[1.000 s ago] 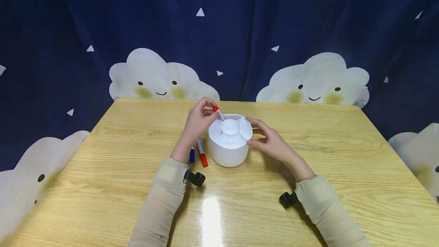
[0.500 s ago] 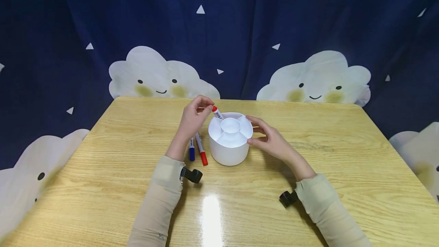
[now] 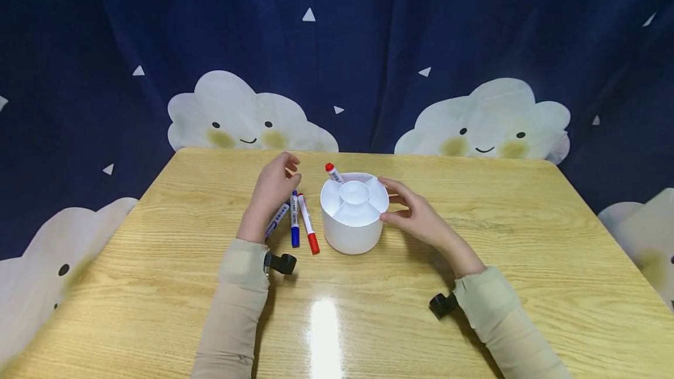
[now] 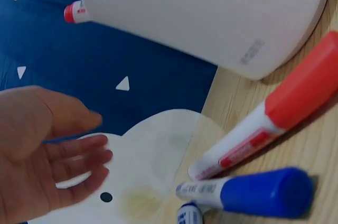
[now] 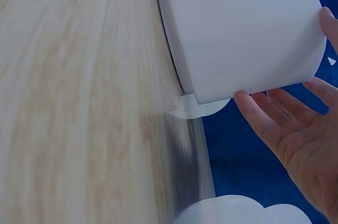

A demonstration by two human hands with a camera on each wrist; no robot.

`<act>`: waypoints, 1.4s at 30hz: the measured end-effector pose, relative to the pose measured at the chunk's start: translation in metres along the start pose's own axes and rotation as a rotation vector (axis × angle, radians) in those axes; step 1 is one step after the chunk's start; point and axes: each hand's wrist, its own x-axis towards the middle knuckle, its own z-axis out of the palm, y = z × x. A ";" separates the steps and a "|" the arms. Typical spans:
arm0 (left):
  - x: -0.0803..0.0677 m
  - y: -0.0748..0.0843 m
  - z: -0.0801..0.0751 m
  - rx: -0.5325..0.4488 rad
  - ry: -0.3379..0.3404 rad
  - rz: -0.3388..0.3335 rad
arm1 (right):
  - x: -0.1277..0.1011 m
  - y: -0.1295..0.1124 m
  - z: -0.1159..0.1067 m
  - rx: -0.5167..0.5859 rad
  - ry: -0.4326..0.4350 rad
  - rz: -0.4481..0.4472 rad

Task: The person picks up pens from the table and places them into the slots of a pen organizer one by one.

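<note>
A round white divided pen holder (image 3: pixel 351 236) stands upright on the table, a marker with a red end (image 3: pixel 334 173) leaning in its back-left compartment. My right hand (image 3: pixel 419 219) holds the holder's right side, thumb at the front and fingers farther back. Left of the holder, my left hand (image 3: pixel 271 187) hovers with loosely bent fingers and nothing in them. Below it lie a blue-capped marker (image 3: pixel 295 221), a red-capped marker (image 3: pixel 308 224) and another marker (image 3: pixel 278 219), partly hidden by the left wrist. In the left wrist view, the left palm (image 4: pixel 31 155) faces the camera side.
The wooden table (image 3: pixel 400 332) extends around the holder, its back edge meeting a dark blue curtain (image 3: pixel 363 45) with white clouds. Black cameras (image 3: pixel 284 264) sit at both wrists.
My left hand has let go of the red-ended marker, which stays in the holder, and has moved left over the loose markers. The right hand keeps its place on the holder.
</note>
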 end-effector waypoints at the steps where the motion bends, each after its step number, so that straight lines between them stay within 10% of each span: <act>1: -0.001 -0.002 -0.001 0.017 -0.016 -0.015 | 0.000 0.000 0.000 0.002 0.002 0.004; 14: -0.006 -0.017 -0.004 0.217 -0.298 -0.178 | 0.001 0.003 0.000 0.002 0.007 0.003; 31: -0.006 -0.023 0.004 0.273 -0.382 -0.174 | 0.001 0.002 0.000 -0.006 0.002 0.013; 42: -0.006 -0.020 0.002 0.261 -0.313 -0.175 | 0.001 0.002 0.000 -0.002 0.002 0.010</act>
